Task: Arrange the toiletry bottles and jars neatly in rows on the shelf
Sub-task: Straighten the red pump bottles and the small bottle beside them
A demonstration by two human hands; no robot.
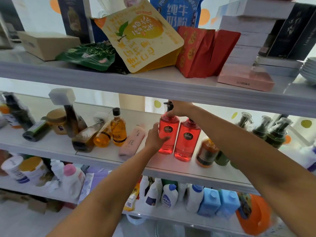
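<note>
Two red pump bottles stand side by side on the middle shelf (171, 166). My left hand (154, 138) grips the body of the left red bottle (168, 134) from its left side. My right hand (179, 108) holds that bottle's black pump head from above. The second red bottle (187, 139) stands upright just to its right, touching it. A pink tube (131, 141) lies flat left of my left hand. Amber bottles (118, 129) stand and lean further left.
Dark green pump bottles (271, 132) stand at the right of the shelf, an orange-brown bottle (206, 152) in front of them. A brown jar (57, 120) and toppled dark bottles crowd the left. The shelf above (153, 84) hangs low over my right hand. Detergent bottles fill the shelf below.
</note>
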